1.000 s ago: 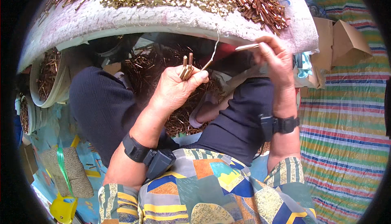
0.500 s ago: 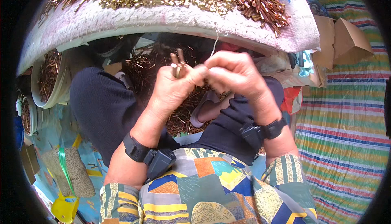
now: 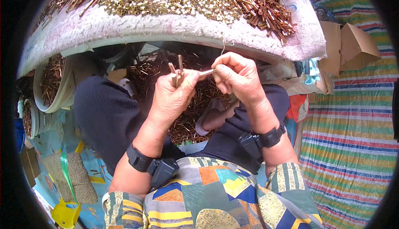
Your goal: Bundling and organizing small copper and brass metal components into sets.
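Note:
My left hand (image 3: 171,98) is closed around several thin copper-coloured metal tubes (image 3: 173,79), whose ends stick up past the fingers. One more metal tube (image 3: 206,73) lies between its thumb and forefinger, pointing right. My right hand (image 3: 242,79) pinches the far end of that tube; any small piece at its fingertips is too small to make out. Both hands are above my lap, in front of a raised work surface (image 3: 166,27) covered with whitish cloth. On it lie a heap of small brass-coloured pieces (image 3: 166,4) and heaps of copper-coloured tubes (image 3: 266,10).
More tubes (image 3: 187,125) lie below, around my foot (image 3: 220,118). White buckets (image 3: 64,100) holding tubes stand at the left. A speckled cushion (image 3: 68,177) and a yellow plastic piece (image 3: 66,216) lie lower left. Cardboard (image 3: 357,48) rests on striped sheeting (image 3: 349,125) at the right.
My hands have moved slightly apart, so the tube between them now shows. The right hand's blurred motion has slowed, and its fingertips now pinch the tube's end.

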`<state>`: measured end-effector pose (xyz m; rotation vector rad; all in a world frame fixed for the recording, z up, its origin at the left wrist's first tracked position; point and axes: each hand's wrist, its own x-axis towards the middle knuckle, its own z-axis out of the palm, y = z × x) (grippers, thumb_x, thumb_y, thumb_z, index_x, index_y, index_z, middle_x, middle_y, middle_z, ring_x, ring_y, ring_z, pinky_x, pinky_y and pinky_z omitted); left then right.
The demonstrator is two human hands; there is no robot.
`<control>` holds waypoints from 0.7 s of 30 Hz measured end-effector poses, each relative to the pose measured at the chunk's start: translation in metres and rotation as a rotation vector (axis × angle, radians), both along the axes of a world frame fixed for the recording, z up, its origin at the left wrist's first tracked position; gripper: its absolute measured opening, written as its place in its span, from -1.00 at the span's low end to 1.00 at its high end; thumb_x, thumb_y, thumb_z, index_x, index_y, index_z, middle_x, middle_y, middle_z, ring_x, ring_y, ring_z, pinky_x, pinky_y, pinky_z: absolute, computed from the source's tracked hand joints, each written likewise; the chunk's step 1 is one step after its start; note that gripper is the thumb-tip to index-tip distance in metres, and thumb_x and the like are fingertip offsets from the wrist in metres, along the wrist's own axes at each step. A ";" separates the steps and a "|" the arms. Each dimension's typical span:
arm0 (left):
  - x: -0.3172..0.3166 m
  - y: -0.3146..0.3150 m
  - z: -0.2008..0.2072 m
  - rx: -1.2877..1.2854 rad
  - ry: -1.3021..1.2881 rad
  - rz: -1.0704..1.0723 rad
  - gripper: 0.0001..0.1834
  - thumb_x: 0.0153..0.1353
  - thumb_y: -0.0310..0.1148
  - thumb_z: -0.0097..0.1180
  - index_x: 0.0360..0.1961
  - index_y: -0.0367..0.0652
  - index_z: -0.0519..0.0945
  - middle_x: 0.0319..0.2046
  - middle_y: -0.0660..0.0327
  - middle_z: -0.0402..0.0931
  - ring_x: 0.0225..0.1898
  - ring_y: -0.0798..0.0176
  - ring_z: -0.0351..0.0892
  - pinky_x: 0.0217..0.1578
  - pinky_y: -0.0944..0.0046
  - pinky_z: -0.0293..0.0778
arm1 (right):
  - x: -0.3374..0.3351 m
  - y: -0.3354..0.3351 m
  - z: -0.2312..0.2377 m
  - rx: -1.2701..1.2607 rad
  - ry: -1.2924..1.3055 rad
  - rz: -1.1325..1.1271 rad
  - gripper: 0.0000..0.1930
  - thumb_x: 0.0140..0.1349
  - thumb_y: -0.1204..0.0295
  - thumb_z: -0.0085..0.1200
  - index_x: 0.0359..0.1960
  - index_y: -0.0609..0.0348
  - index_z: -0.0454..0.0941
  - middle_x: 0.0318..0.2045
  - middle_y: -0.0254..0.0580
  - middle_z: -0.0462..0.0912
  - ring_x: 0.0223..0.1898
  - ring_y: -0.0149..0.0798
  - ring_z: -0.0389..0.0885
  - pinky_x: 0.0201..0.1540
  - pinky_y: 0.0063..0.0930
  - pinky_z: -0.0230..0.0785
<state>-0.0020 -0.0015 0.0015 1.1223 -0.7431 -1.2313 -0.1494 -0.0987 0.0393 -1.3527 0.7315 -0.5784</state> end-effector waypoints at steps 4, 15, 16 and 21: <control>0.004 -0.003 -0.009 0.028 0.110 -0.045 -0.75 0.20 -0.24 0.01 -0.36 -0.24 0.53 -0.79 0.41 0.25 -0.81 0.56 0.14 -0.82 0.54 0.04 | 0.009 -0.021 0.017 -0.213 0.226 0.090 -0.89 0.13 0.46 0.02 -0.45 0.25 0.50 -0.68 -0.38 0.46 -0.68 -0.56 0.37 -0.63 -0.67 0.24; 0.005 -0.006 -0.006 0.072 0.312 0.083 -0.80 0.18 -0.29 0.02 -0.39 -0.24 0.51 -0.76 0.40 0.25 -0.80 0.55 0.14 -0.82 0.55 0.05 | 0.036 -0.103 0.001 -1.281 0.904 -0.236 -0.84 -0.05 0.31 0.10 -0.56 0.14 0.56 -0.56 -0.07 0.58 -0.46 -0.04 0.57 -0.35 -0.25 0.42; 0.006 -0.005 -0.006 0.072 0.317 0.085 -0.80 0.18 -0.30 0.03 -0.39 -0.24 0.51 -0.76 0.40 0.25 -0.80 0.55 0.14 -0.82 0.55 0.05 | 0.037 -0.104 0.002 -1.324 0.928 -0.229 -0.85 -0.04 0.34 0.12 -0.58 0.15 0.56 -0.59 -0.10 0.58 -0.50 -0.10 0.58 -0.39 -0.32 0.42; 0.008 -0.004 -0.004 0.066 0.327 0.076 -0.80 0.17 -0.30 0.03 -0.38 -0.25 0.51 -0.76 0.39 0.26 -0.79 0.54 0.14 -0.82 0.55 0.05 | 0.034 -0.106 0.005 -1.429 1.004 -0.156 -0.86 -0.03 0.36 0.10 -0.49 0.16 0.55 -0.57 -0.06 0.57 -0.48 -0.05 0.57 -0.40 -0.27 0.40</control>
